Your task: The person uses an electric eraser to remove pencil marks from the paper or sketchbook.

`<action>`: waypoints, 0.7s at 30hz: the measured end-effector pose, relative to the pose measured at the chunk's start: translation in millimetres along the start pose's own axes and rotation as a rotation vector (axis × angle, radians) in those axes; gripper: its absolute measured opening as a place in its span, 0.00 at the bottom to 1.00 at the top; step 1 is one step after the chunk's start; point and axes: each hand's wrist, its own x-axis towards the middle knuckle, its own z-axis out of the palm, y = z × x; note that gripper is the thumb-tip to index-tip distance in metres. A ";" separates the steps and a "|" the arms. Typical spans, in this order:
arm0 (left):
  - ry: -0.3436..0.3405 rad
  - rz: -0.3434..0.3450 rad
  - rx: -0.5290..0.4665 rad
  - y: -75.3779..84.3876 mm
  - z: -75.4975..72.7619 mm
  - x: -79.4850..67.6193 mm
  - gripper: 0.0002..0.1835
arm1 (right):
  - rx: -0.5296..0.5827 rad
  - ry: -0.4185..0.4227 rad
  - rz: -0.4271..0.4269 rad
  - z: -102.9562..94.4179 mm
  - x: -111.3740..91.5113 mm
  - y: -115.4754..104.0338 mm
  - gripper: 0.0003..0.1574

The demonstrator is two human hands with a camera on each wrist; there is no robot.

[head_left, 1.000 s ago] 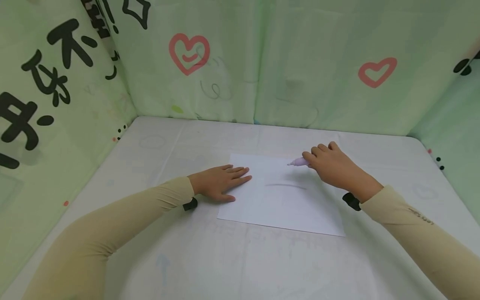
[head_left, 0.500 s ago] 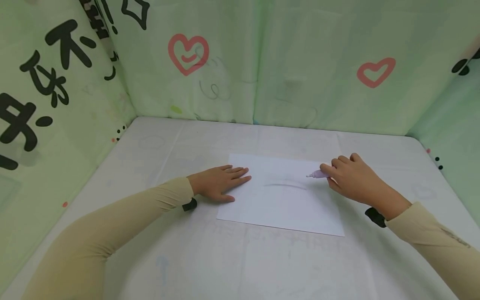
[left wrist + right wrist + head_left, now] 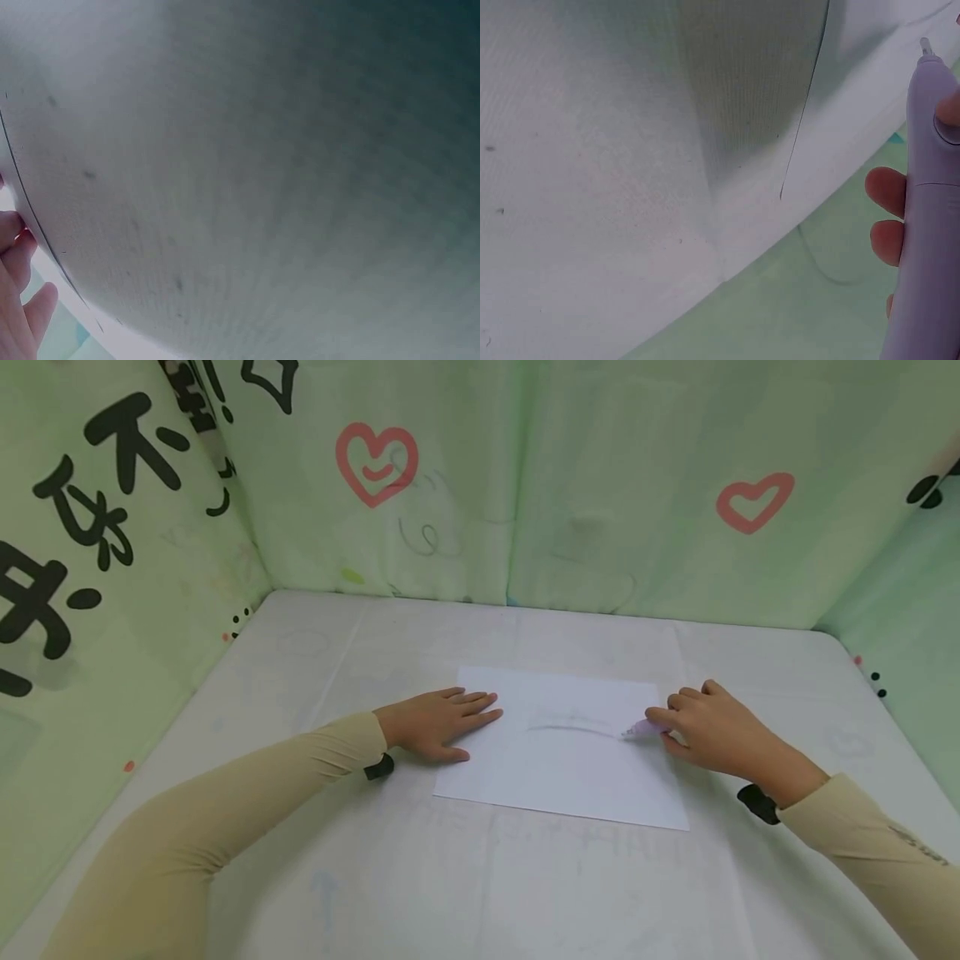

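Note:
A sheet of white paper [image 3: 555, 785] lies on the table, with a faint grey curved line [image 3: 570, 728] across its middle. My left hand [image 3: 442, 724] rests on the paper's left edge, palm down, fingers spread. My right hand [image 3: 708, 731] grips a lilac, pen-shaped electric eraser [image 3: 934, 217] over the right edge of the sheet. Its narrow tip points left, at the right end of the grey line; I cannot tell whether it touches the paper. In the right wrist view the thumb [image 3: 949, 111] lies on the eraser's round button. Only some left fingers [image 3: 19, 262] show in the left wrist view.
A white cloth covers the table [image 3: 420, 877]. Green printed curtains [image 3: 615, 527] stand along its back and both sides. A black strap piece [image 3: 757, 804] sits under the right wrist, another [image 3: 380, 767] under the left.
My right hand has moved right and nearer to me with the electric eraser, bringing the tip down to the line's right end. The left hand and the paper have stayed put.

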 end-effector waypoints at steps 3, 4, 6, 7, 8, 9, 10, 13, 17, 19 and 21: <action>0.007 0.007 -0.001 -0.8 0.2 -0.5 0.40 | 0.005 0.025 -0.026 3.4 0.9 -1.0 0.14; 0.007 0.008 0.003 -1.0 0.4 -0.5 0.40 | 0.007 0.032 -0.033 4.6 1.3 -1.3 0.14; 0.002 0.004 0.008 -1.3 0.8 -0.3 0.40 | 0.008 0.045 -0.044 7.2 2.4 -1.9 0.15; 0.002 0.004 0.009 -1.4 1.0 -0.3 0.40 | 0.006 0.052 -0.049 8.4 3.0 -2.0 0.15; 0.003 0.005 0.010 -1.4 1.1 -0.2 0.40 | 0.003 0.061 -0.053 9.6 3.5 -2.1 0.15; 0.001 0.003 0.014 -1.4 1.2 0.0 0.40 | 0.000 0.072 -0.056 10.6 3.9 -2.1 0.15; 0.003 0.005 0.011 -1.4 1.2 0.0 0.39 | -0.003 0.080 -0.056 11.5 4.4 -2.1 0.15; 0.002 0.007 0.011 -1.2 0.7 -0.1 0.39 | -0.004 0.083 -0.041 13.3 5.4 -2.7 0.16; -0.006 0.005 0.007 -0.6 -0.6 -0.6 0.40 | 0.007 0.071 0.002 14.1 5.9 -4.5 0.19; -0.007 0.005 0.002 -0.1 -1.2 -0.9 0.40 | 0.012 0.074 0.021 14.7 5.9 -5.1 0.19; -0.006 0.006 -0.001 0.2 -1.4 -0.9 0.40 | 0.023 0.078 0.034 15.5 6.2 -4.9 0.18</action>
